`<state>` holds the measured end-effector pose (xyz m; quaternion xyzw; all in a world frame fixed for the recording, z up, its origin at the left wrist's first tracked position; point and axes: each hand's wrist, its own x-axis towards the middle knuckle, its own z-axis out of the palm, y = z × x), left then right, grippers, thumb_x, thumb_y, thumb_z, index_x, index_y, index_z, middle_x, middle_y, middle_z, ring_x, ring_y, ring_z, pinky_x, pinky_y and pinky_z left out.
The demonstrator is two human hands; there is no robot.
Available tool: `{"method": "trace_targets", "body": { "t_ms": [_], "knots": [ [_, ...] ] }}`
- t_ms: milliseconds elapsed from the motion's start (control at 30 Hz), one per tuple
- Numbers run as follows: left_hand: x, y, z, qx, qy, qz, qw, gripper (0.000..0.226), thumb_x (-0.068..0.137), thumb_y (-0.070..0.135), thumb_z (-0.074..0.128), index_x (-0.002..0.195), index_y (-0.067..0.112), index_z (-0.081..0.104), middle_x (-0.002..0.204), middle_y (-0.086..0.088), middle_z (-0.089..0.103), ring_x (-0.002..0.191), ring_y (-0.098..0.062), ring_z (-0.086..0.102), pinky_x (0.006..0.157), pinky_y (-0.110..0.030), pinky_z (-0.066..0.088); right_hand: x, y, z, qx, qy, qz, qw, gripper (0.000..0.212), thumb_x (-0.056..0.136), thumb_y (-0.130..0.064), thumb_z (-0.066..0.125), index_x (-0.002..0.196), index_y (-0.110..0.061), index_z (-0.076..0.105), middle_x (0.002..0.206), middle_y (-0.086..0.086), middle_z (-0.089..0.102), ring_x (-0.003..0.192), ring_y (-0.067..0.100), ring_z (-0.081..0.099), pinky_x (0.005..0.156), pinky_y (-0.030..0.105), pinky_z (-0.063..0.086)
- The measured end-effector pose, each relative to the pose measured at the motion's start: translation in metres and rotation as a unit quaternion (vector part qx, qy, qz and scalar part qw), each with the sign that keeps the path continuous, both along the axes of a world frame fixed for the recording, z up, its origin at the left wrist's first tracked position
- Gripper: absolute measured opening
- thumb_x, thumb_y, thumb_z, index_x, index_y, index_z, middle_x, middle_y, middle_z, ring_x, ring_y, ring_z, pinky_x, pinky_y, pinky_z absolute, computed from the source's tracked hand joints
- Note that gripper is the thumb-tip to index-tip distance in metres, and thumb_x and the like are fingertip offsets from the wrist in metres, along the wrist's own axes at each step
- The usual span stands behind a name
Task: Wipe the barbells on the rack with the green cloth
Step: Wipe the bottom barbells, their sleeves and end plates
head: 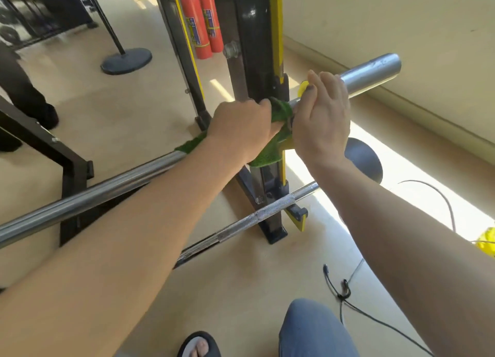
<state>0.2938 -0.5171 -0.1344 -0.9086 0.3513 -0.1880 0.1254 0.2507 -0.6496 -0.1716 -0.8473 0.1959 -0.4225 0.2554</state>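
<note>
Two bare forearms, yours, reach forward from the bottom edge over a pale, smooth floor. Nearest lie one dark open-toed sandal with toes showing and one knee in blue-grey cloth; just to their right a thin black cord trails loosely across the floor.

Two barbells rest on the rack. The lower barbell is a slim steel rod with a finely knurled band and sits low against the upright. The upper barbell is a thicker polished steel rod running from lower left to upper right; its far end is a smooth, wider cylindrical sleeve.

Your left hand grips the upper barbell through the green cloth, a fuzzy, towel-like fabric wrapped around the bar where it crosses the upright; one strip of it shows at the wrist and a fold hangs below the hand. Your right hand, touching the cloth, is curled around the bar at the inner end of the sleeve, so both grips are clenched on something.

The rack upright is one dark, glossy metal post with yellow edge strips.

Beyond it stand two red cylindrical fire extinguishers, and to their left one round, dark, flat base plate carrying a thin black pole.
</note>
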Motion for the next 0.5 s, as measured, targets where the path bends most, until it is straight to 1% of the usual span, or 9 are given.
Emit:
{"method": "trace_targets", "body": {
  "t_ms": [33, 67, 167, 200, 267, 333, 367, 433, 500],
  "knots": [
    [-0.002, -0.009, 0.000, -0.004, -0.002, 0.005, 1.000, 0.045, 0.103, 0.052, 0.030, 0.108, 0.013, 0.051, 0.099, -0.012, 0.064, 0.084, -0.036, 0.063, 0.063, -0.038, 0.031, 0.000, 0.000, 0.000, -0.009, 0.002, -0.002, 1.000, 0.049, 0.100, -0.026, 0.025, 0.130, -0.009, 0.059, 0.128, 0.007, 0.057, 0.131, 0.027, 0.043, 0.110, 0.040, 0.034],
    [-0.004, -0.011, -0.001, -0.010, -0.003, 0.007, 1.000, 0.043, 0.104, 0.051, 0.031, 0.110, 0.013, 0.051, 0.098, -0.011, 0.063, 0.082, -0.035, 0.061, 0.062, -0.038, 0.030, -0.001, -0.001, 0.001, -0.020, 0.008, -0.001, 1.000, 0.049, 0.100, -0.027, 0.025, 0.130, -0.009, 0.059, 0.128, 0.006, 0.057, 0.130, 0.026, 0.043, 0.109, 0.039, 0.034],
    [-0.008, 0.011, 0.000, -0.037, 0.006, -0.015, 0.999, 0.040, 0.104, 0.050, 0.030, 0.114, 0.015, 0.046, 0.086, -0.007, 0.050, 0.065, -0.031, 0.047, 0.057, -0.038, 0.032, -0.005, -0.006, 0.002, -0.048, 0.044, -0.002, 0.998, 0.051, 0.100, -0.031, 0.022, 0.134, -0.012, 0.056, 0.133, 0.004, 0.054, 0.133, 0.024, 0.041, 0.110, 0.040, 0.033],
    [-0.007, 0.024, 0.000, -0.044, 0.021, -0.025, 0.998, 0.039, 0.103, 0.050, 0.030, 0.115, 0.016, 0.044, 0.086, -0.006, 0.048, 0.064, -0.031, 0.047, 0.057, -0.038, 0.034, -0.006, -0.006, 0.002, -0.055, 0.050, -0.002, 0.997, 0.051, 0.100, -0.032, 0.022, 0.134, -0.013, 0.055, 0.133, 0.004, 0.054, 0.133, 0.024, 0.040, 0.111, 0.040, 0.033],
    [-0.004, 0.056, 0.001, -0.049, 0.066, -0.039, 0.996, 0.037, 0.102, 0.052, 0.031, 0.115, 0.019, 0.043, 0.088, -0.005, 0.052, 0.069, -0.032, 0.055, 0.059, -0.038, 0.044, -0.005, -0.005, 0.001, -0.054, 0.042, -0.002, 0.998, 0.050, 0.101, -0.031, 0.023, 0.133, -0.013, 0.055, 0.131, 0.003, 0.054, 0.132, 0.024, 0.042, 0.111, 0.039, 0.033],
    [-0.005, 0.085, 0.003, -0.051, 0.096, -0.044, 0.993, 0.035, 0.100, 0.053, 0.032, 0.113, 0.022, 0.043, 0.091, -0.004, 0.055, 0.073, -0.032, 0.059, 0.063, -0.042, 0.052, -0.006, -0.002, 0.001, -0.030, 0.031, 0.001, 0.999, 0.048, 0.101, -0.029, 0.025, 0.132, -0.011, 0.056, 0.132, 0.004, 0.054, 0.132, 0.025, 0.041, 0.113, 0.039, 0.032],
    [-0.007, 0.094, 0.004, -0.049, 0.094, -0.043, 0.993, 0.035, 0.099, 0.052, 0.033, 0.113, 0.022, 0.042, 0.092, -0.005, 0.056, 0.074, -0.032, 0.060, 0.063, -0.043, 0.053, -0.006, -0.001, 0.002, -0.016, 0.028, 0.005, 0.999, 0.047, 0.101, -0.029, 0.025, 0.133, -0.011, 0.056, 0.133, 0.004, 0.053, 0.134, 0.025, 0.040, 0.115, 0.039, 0.030],
    [-0.007, 0.094, 0.002, -0.027, 0.052, -0.043, 0.997, 0.039, 0.099, 0.053, 0.035, 0.114, 0.018, 0.043, 0.092, -0.007, 0.056, 0.073, -0.034, 0.061, 0.060, -0.042, 0.052, -0.004, 0.001, 0.003, 0.003, 0.029, 0.008, 1.000, 0.047, 0.101, -0.028, 0.027, 0.134, -0.011, 0.055, 0.135, 0.004, 0.052, 0.138, 0.025, 0.037, 0.117, 0.040, 0.027],
    [-0.007, 0.075, 0.001, 0.001, -0.003, -0.047, 0.999, 0.044, 0.099, 0.053, 0.037, 0.113, 0.013, 0.046, 0.092, -0.009, 0.059, 0.071, -0.036, 0.062, 0.054, -0.037, 0.045, -0.003, 0.001, 0.004, 0.013, 0.029, 0.017, 0.999, 0.046, 0.101, -0.027, 0.028, 0.134, -0.010, 0.055, 0.134, 0.004, 0.053, 0.137, 0.026, 0.037, 0.118, 0.039, 0.025]
  ]
}}
